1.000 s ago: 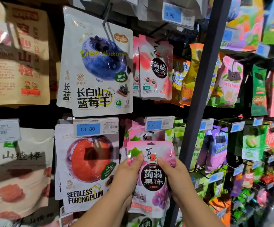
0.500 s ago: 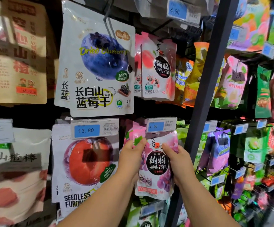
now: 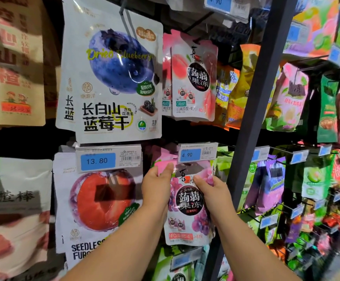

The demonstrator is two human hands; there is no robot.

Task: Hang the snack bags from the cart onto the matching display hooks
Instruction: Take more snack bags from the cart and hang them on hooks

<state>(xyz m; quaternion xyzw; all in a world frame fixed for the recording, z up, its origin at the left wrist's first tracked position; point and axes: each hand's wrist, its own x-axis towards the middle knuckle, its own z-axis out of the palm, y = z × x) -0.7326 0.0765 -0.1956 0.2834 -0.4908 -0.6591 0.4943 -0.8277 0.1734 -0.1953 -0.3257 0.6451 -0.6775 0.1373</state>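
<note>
A pink and purple grape konjac jelly bag (image 3: 188,207) is held up against the display, its top edge just under the 4.90 price tag (image 3: 197,153). My left hand (image 3: 157,186) pinches its upper left corner, thumb on the front. My right hand (image 3: 211,191) grips its upper right edge. Behind it, similar pink bags (image 3: 161,155) hang on the same hook; the hook itself is hidden by the tag. The cart is out of view.
A dried blueberry bag (image 3: 112,78) hangs above left, peach jelly bags (image 3: 193,78) directly above, a seedless plum bag (image 3: 100,199) to the left. A dark upright post (image 3: 252,126) stands just right of my hands. More hooks with snack bags fill the right side.
Both hands have lifted the jelly bag from below the hook up to the 4.90 tag, so its top now sits right under the tag.
</note>
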